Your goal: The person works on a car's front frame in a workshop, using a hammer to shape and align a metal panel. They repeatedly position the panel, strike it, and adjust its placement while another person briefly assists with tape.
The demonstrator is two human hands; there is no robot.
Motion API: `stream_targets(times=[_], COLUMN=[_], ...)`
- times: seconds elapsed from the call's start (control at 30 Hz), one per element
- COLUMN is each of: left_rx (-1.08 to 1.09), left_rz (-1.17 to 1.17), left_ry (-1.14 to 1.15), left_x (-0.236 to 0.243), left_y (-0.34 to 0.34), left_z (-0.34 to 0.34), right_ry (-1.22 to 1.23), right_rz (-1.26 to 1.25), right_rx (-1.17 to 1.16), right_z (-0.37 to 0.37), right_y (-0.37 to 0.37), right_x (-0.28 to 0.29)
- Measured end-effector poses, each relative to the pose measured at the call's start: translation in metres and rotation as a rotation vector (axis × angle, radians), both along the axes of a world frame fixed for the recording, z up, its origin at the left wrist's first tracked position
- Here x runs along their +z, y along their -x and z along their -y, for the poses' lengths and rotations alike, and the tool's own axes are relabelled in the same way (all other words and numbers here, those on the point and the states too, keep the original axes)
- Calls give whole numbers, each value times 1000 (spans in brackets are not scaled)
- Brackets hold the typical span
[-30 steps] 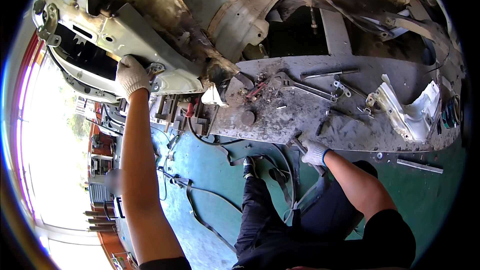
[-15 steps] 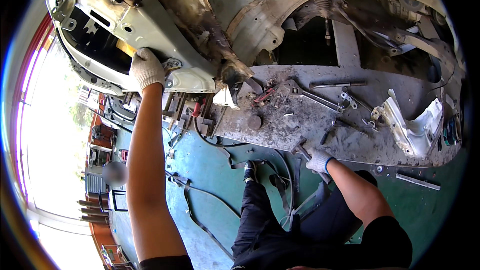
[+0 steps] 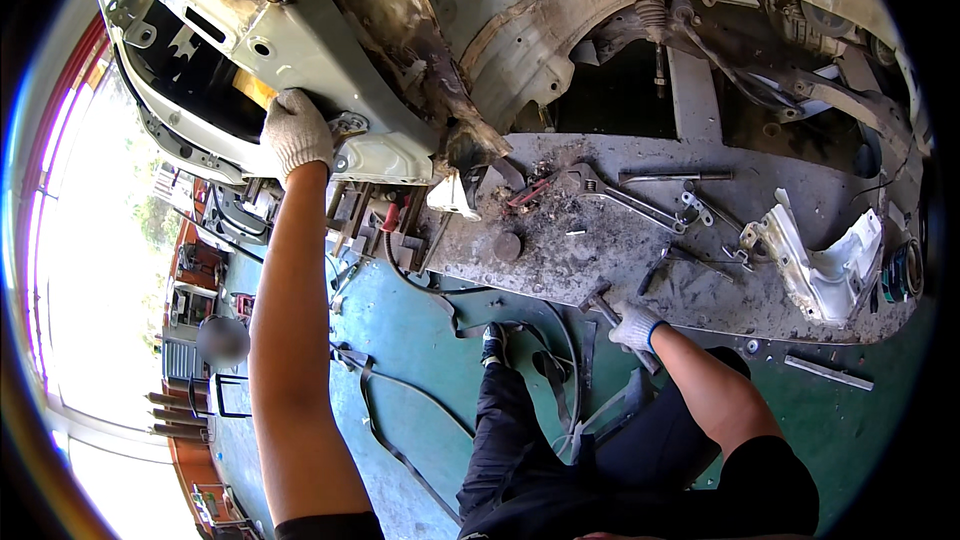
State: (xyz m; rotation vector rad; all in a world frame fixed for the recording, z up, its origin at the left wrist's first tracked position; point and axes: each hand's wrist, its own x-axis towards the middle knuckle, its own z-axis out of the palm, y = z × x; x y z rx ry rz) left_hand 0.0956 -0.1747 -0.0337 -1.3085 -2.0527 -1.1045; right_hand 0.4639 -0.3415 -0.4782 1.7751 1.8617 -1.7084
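My left hand [image 3: 297,135], in a pale knit glove, is closed at the edge of the dark opening in the bare car body panel [image 3: 325,55]. A yellowish piece [image 3: 253,90] shows right beside its knuckles; what the fingers hold is hidden. Lower right, my gloved right hand [image 3: 635,325] is wrapped round the handle of a hammer [image 3: 600,297]. The hammer's head points up and left, by the front edge of the grey metal platform [image 3: 560,285].
On the platform lie an adjustable wrench [image 3: 630,202], a metal bar [image 3: 675,177], a torn white sheet-metal part [image 3: 820,260] and a tape roll [image 3: 903,272]. Hoses and straps [image 3: 400,380] trail over the green floor. A person with a blurred head [image 3: 222,342] is at far left.
The view has shifted slightly. My left hand stays at the panel opening, and my right hand still holds the hammer low by the platform edge.
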Motion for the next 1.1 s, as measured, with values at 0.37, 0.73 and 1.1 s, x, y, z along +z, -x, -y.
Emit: stream_targets(times=[0.37,0.73,1.1], left_rx=[-8,21,-4], left_rz=[-18,1,-14], left_ry=[-8,13,1], left_x=[-1,-1,0], left_y=[3,5,2], left_z=[-2,-4,-2], right_ry=[39,32,35], right_rz=[-19,-26,-33], right_rx=[19,38,40], right_z=[-4,-4,-5], right_y=[2,4,1], right_x=[12,2,16])
